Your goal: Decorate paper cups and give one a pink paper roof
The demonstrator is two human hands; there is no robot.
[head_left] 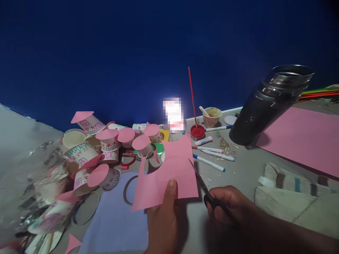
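Observation:
My left hand (169, 208) pinches a sheet of pink paper (150, 190) at its lower edge, thumb on top. The sheet has curved cut-outs along its upper and left edges, and a faint round outline shows in its middle. In my right hand (230, 206) are black scissors (201, 181), fingers in the handles. Their blades point up and left, with the tip over the right part of the sheet; whether the blades touch the paper is unclear. Under the sheet's left side lie a lilac sheet (113, 215) and a roll of tape (127, 190), partly hidden.
Decorated paper cups with pink paper tops (109, 139) crowd the left side. Markers (209, 162), a red paint pot (197, 132) and a patterned cup (212, 118) stand or lie behind. On the right are a black flask (265, 109), pink paper (307, 141) and folded cloth (299, 201).

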